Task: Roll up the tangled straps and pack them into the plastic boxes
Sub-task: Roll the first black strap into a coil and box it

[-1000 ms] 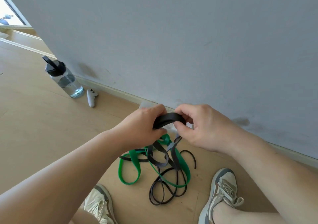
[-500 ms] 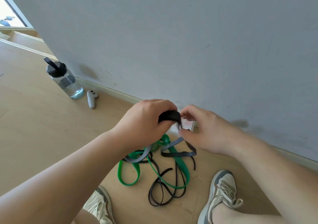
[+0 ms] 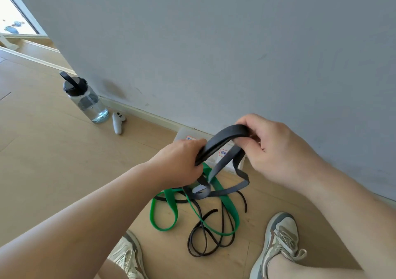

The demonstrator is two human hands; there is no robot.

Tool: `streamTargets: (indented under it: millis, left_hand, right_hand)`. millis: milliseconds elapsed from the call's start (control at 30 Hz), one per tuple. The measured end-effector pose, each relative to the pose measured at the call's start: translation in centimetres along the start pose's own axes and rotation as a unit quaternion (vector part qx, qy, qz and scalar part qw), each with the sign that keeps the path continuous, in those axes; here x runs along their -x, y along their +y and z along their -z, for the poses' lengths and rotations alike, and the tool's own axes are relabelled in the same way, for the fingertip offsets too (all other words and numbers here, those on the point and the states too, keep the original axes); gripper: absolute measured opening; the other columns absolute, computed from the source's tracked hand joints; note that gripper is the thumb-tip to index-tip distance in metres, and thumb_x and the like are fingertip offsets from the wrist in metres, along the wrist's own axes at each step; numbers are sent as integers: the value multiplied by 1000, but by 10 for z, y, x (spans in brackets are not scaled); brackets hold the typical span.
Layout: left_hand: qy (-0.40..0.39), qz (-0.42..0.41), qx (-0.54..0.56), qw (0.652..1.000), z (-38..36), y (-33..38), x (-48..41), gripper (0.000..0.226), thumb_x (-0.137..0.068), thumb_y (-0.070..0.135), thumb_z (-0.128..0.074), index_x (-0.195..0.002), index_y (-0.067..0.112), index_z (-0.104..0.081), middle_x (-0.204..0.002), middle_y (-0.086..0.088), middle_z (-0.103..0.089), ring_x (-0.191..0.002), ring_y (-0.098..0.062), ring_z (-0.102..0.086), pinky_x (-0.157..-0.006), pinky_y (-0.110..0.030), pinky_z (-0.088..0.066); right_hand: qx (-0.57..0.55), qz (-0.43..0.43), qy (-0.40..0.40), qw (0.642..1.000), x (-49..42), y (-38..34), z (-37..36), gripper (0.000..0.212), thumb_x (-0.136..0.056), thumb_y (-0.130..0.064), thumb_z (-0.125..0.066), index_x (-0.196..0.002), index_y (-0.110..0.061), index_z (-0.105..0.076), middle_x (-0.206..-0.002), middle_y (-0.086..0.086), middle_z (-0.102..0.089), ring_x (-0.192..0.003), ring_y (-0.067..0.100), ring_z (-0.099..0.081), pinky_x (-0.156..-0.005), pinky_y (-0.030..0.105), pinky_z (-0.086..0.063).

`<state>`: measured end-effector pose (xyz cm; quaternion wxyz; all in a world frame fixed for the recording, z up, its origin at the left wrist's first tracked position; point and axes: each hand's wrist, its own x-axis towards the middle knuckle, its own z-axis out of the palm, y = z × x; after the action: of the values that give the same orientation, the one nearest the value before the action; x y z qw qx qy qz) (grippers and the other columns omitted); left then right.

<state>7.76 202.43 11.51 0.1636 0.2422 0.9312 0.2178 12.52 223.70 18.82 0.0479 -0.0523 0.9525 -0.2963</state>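
Black strap [image 3: 222, 142] pinched between both hands' fingers [image 3: 242, 143].

The wooden floor [image 3: 53, 160] bears tangled straps [image 3: 205, 218], plastic boxes [image 3: 186, 135], a water bottle [image 3: 85, 98] and a white controller [image 3: 117, 123].

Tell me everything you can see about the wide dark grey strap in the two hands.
The wide dark grey strap is a flat, matte, rubbery-looking band. A doubled length spans between the left hand and the right hand, both gripping it. Below, it hangs in twisted loops onto the floor tangle, crossing the green strap.
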Motion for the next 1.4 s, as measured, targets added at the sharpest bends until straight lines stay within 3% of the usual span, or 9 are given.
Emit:
streamTargets:
  millis: [100,267,367,433,567,800,1067,1200,1400]
  left_hand:
    - [-21,14,18,1000,7,-3,-1,8,-89,19,-59,-94,24,-55,-80,4,-61,-74,-22,-58,-67,-37,-52]
    - [39,-34,4,999,19,8,2,18,-102,30,-53,-119,29,-51,-83,12,-57,-71,-14,-55,-65,-35,-48]
    - [85,-86,-10,993,17,21,5,36,-106,31,-46,-141,31,-42,-113,11,-62,-87,-20,-62,-77,-41,-53]
    - [79,-105,-38,991,11,27,4,44,-105,27,-44,-148,30,-37,-125,7,-63,-93,-24,-66,-76,-43,-55]
    - [80,-101,-35,991,7,32,1,37,-104,20,-44,-141,25,-44,-122,5,-64,-87,-24,-66,-73,-42,-54]
    - [80,-92,69,990,14,28,2,27,-101,20,-46,-128,22,-48,-110,4,-67,-90,-22,-64,-78,-42,-53]
    - [104,-68,100,987,16,21,-1,16,-98,22,-58,-114,21,-55,-83,10,-60,-68,-7,-55,-64,-27,-46]
    - [6,-9,12,1000,17,8,-1,14,-91,17,-53,-100,28,-54,-75,5,-59,-65,-17,-57,-61,-39,-52]
    - [-10,24,14,1000,28,6,0,16,-93,17,-47,-100,28,-55,-75,7,-58,-63,-17,-55,-59,-33,-47]
  right_hand:
    - [58,-70,27,995,-1,18,14,4,-104,-36,-49,-104,-36,-53,-81,-10,-63,-71,17,-60,-67,37,-52]
    - [169,-204,-108,958,-3,45,12,8,-104,-33,-44,-110,-30,-48,-98,-5,-62,-85,20,-60,-80,42,-55]
    - [96,-160,-121,975,-1,34,-1,36,-101,-33,-55,-136,-31,-46,-135,-5,-60,-118,20,-59,-97,35,-50]
    - [4,-88,-105,990,2,16,-9,48,-99,-36,-61,-145,-35,-44,-140,-16,-57,-131,12,-54,-101,25,-44]
    - [-51,-36,-104,993,-3,6,-19,32,-104,-31,-56,-134,-39,-52,-109,-19,-64,-112,8,-63,-93,29,-53]
    - [-131,-38,-62,989,-5,7,-23,30,-99,-31,-66,-127,-40,-61,-117,-21,-69,-114,-4,-62,-101,21,-48]
    - [-66,4,-41,997,-7,11,-25,3,-103,-28,-57,-103,-31,-58,-78,-8,-63,-65,4,-56,-59,17,-45]
    - [-4,-22,-10,1000,-11,24,-13,5,-103,-28,-52,-100,-30,-56,-88,-7,-70,-80,15,-66,-74,41,-57]
    - [87,-122,-35,988,-12,48,7,8,-106,-29,-45,-102,-31,-52,-100,-4,-66,-85,20,-62,-79,46,-56]
